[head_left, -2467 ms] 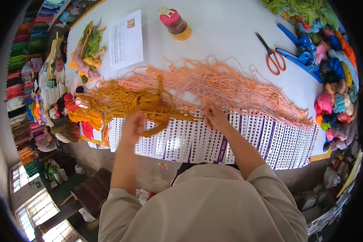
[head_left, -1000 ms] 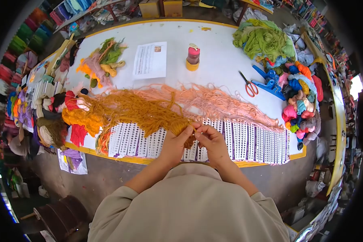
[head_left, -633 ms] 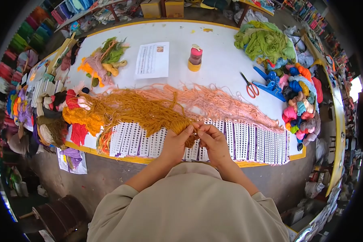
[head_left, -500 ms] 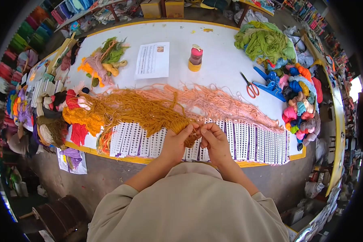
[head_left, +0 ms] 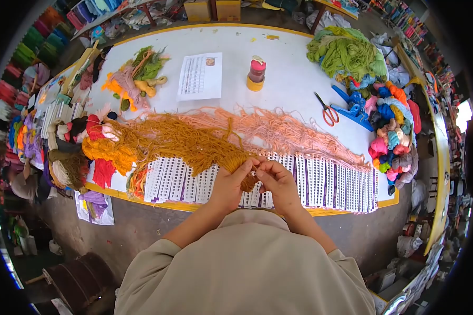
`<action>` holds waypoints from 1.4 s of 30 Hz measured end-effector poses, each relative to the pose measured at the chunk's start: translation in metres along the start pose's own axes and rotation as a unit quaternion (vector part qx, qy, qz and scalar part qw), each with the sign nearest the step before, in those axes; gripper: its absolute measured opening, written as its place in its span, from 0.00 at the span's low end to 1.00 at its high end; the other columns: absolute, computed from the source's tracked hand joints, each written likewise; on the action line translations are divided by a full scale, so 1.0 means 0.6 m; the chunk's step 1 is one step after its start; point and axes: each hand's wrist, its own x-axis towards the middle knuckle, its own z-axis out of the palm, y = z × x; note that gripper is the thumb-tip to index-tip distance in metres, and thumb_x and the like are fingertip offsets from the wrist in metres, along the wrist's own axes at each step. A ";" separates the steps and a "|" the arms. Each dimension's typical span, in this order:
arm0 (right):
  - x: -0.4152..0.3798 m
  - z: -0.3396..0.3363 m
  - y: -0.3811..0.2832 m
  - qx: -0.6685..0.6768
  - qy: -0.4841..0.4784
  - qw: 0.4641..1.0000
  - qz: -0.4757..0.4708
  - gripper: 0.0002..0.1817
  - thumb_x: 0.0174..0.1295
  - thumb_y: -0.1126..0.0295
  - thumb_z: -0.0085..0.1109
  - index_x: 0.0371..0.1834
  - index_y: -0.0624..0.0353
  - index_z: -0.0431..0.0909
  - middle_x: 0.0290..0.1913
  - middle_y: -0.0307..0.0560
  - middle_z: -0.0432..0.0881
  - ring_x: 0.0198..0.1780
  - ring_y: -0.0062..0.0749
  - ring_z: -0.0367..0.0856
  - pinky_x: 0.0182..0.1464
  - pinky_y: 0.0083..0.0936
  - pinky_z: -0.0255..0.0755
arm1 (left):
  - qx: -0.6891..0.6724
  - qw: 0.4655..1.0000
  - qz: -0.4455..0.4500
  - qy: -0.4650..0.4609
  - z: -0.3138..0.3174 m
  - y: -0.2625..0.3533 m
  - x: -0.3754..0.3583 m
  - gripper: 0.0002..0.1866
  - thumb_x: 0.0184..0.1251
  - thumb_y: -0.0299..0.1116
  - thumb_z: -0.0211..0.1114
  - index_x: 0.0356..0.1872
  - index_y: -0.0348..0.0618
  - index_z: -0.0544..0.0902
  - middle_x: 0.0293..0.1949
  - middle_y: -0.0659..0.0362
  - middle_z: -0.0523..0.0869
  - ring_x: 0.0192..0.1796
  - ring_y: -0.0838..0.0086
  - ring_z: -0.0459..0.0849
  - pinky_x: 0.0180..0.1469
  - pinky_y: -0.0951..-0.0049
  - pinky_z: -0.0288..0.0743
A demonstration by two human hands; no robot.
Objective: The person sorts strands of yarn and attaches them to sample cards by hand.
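Note:
My left hand (head_left: 230, 184) is wrapped round the end of a long mustard-brown yarn bundle (head_left: 178, 139), which trails to the left across the table. Right beside it, my right hand (head_left: 276, 181) is closed at the fingertips against the same end of the bundle; a small pale bit shows between the two hands, too small to make out. Beyond the brown yarn lies loose pink yarn (head_left: 289, 134). Under and beside my hands runs a row of white cards with holes (head_left: 320, 184).
Red-handled scissors (head_left: 329, 114), a blue tool (head_left: 353, 107) and coloured skeins (head_left: 394, 131) lie on the right, with green yarn (head_left: 347, 52) behind. Farther back stand a printed sheet (head_left: 200, 76) and a pink-topped cone (head_left: 256, 73). Orange yarn (head_left: 108, 155) lies left.
My right hand's fingers have shifted slightly and drawn closer round the bundle's end. My left hand keeps its hold. The whole view has moved very slightly.

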 end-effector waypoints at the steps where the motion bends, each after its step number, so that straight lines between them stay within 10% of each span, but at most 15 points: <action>1: -0.001 0.002 -0.004 0.012 0.002 1.000 0.000 0.04 0.64 0.72 0.59 0.40 0.58 0.76 0.43 0.35 0.79 0.34 0.15 0.74 0.32 0.16 0.72 | 0.000 1.000 0.000 0.000 0.001 0.000 0.000 0.10 0.70 0.31 0.58 0.43 0.33 0.80 0.46 0.53 0.83 0.48 0.71 0.81 0.53 0.70 0.76; 15: -0.001 -0.019 -0.002 0.108 -0.007 0.994 0.023 0.04 0.66 0.71 0.55 0.41 0.57 0.74 0.39 0.39 0.81 0.32 0.16 0.76 0.31 0.14 0.70 | -0.061 0.997 -0.036 -0.015 0.004 0.000 0.001 0.18 0.74 0.41 0.53 0.51 0.36 0.79 0.51 0.54 0.81 0.52 0.71 0.79 0.54 0.65 0.76; 31: 0.000 -0.028 -0.010 0.033 0.015 0.999 0.030 0.03 0.64 0.70 0.58 0.38 0.56 0.77 0.36 0.32 0.78 0.35 0.14 0.75 0.34 0.15 0.70 | -0.021 0.999 -0.033 -0.024 0.024 -0.013 0.004 0.14 0.71 0.32 0.56 0.51 0.34 0.80 0.49 0.55 0.83 0.50 0.72 0.80 0.54 0.73 0.74; 42: -0.002 -0.061 -0.022 0.030 -0.064 0.995 0.069 0.04 0.68 0.70 0.53 0.39 0.57 0.75 0.34 0.33 0.75 0.30 0.15 0.72 0.30 0.16 0.69 | 0.201 0.979 0.046 0.008 0.006 -0.020 0.040 0.10 0.72 0.36 0.58 0.40 0.39 0.81 0.41 0.59 0.85 0.40 0.78 0.81 0.44 0.77 0.75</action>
